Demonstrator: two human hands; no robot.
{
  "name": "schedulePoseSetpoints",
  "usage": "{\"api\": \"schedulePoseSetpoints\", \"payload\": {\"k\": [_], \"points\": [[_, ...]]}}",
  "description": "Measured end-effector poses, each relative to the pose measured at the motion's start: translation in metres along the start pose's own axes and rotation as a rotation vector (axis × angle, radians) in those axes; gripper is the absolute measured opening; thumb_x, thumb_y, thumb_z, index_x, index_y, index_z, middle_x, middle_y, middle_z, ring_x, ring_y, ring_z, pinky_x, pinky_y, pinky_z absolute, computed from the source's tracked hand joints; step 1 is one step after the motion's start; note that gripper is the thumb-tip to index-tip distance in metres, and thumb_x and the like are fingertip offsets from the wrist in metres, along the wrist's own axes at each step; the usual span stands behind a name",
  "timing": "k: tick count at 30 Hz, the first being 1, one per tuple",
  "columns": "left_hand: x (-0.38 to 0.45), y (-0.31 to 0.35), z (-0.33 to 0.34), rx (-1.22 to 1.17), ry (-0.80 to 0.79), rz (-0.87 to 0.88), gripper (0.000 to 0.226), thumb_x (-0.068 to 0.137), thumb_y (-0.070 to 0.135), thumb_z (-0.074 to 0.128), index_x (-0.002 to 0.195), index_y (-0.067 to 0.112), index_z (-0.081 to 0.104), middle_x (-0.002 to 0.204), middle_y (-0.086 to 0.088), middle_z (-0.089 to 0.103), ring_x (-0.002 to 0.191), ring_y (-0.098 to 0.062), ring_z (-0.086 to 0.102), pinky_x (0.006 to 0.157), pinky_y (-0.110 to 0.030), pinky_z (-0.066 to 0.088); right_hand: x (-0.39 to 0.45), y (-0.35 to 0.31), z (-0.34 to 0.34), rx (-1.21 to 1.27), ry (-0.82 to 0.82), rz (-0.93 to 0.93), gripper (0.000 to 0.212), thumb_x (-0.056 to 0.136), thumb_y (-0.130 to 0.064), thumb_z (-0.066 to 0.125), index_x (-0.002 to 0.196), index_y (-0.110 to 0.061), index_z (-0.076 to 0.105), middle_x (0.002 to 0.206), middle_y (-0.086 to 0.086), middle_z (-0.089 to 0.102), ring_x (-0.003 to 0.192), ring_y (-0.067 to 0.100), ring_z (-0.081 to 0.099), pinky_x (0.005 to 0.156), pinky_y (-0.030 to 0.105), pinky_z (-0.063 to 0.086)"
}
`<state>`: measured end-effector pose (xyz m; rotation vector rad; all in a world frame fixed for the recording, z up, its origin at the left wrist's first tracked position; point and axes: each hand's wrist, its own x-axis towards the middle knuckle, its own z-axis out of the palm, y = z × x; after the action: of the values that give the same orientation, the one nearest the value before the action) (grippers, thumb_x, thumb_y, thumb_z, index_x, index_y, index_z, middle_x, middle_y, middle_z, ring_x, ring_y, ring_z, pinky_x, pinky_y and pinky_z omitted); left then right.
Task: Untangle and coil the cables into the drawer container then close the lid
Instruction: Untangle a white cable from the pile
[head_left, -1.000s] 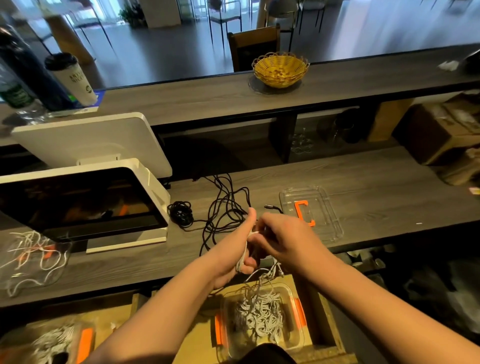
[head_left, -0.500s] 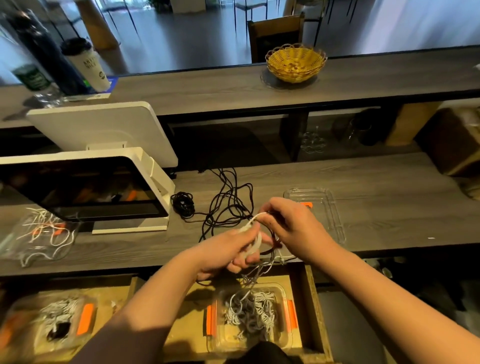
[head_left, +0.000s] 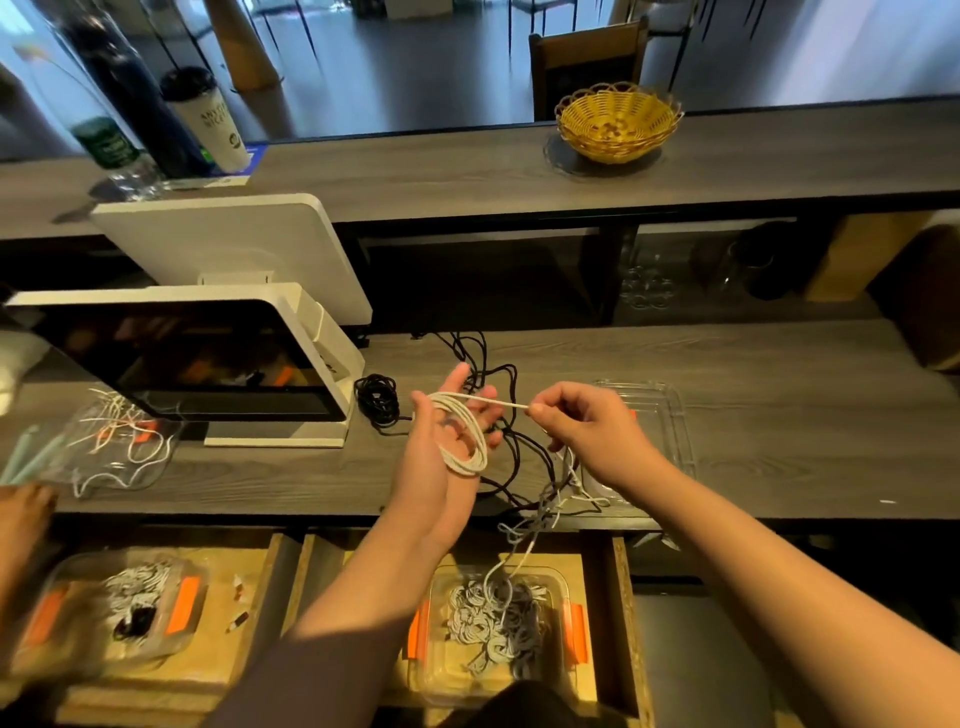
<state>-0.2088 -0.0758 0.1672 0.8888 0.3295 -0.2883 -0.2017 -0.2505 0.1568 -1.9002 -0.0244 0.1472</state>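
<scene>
a: we record the left hand held palm-up over the tabletop, fingers spread straight, with several loops of the white cable wound round the palm and fingers.

b: and the right hand?

a: its grip is pressed together, thumb and forefinger pinching the cable just beside the coil, drawing a short taut length across. the free tail falls behind that hand, over the tabletop edge, and down into the clear container in the open drawer.

b: how do we judge the cable will handle?

a: light, thin and limp. it takes a loop readily, but we expect it to spring or slide off straight fingers if tension drops. the tail looks snagged with other grey cables near the edge, so a hard pull may lift the tangle.

b: where to take hold?

a: we advise pinching close to the coil, feeding short lengths, and gripping the finished coil across all its loops before lowering it.

b: the lid?

a: the clear lid lies flat on the tabletop, behind the right hand, not yet fitted. black cables lie loose beyond the left hand; a small black bundle sits near the monitor.
</scene>
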Motion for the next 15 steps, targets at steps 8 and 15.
{"api": "schedulePoseSetpoints", "payload": {"k": [8, 15], "points": [[0.017, 0.027, 0.007, -0.342, 0.095, 0.091, 0.052, 0.107, 0.052, 0.028, 0.132, 0.023, 0.064, 0.106, -0.011, 0.075, 0.106, -0.025, 0.072, 0.103, -0.045, 0.049, 0.016, -0.002, -0.010, 0.013, -0.007, 0.026, 0.009, 0.095, -0.025, 0.063, 0.091, -0.022, 0.070, 0.085, 0.005, 0.066, 0.075, 0.016, 0.061, 0.074, 0.036, 0.057], [0.040, 0.043, 0.005, -0.421, 0.144, 0.163, 0.052, 0.108, 0.050, 0.027, 0.133, 0.020, 0.062, 0.068, 0.000, 0.047, 0.059, -0.012, 0.050, 0.084, -0.034, 0.051, 0.030, -0.006, 0.000, -0.093, -0.071, -0.001, 0.006, 0.096, -0.025, 0.061, 0.092, -0.027, 0.066, 0.084, -0.003, 0.065, 0.076, 0.010, 0.059, 0.072, 0.030, 0.053]]}}
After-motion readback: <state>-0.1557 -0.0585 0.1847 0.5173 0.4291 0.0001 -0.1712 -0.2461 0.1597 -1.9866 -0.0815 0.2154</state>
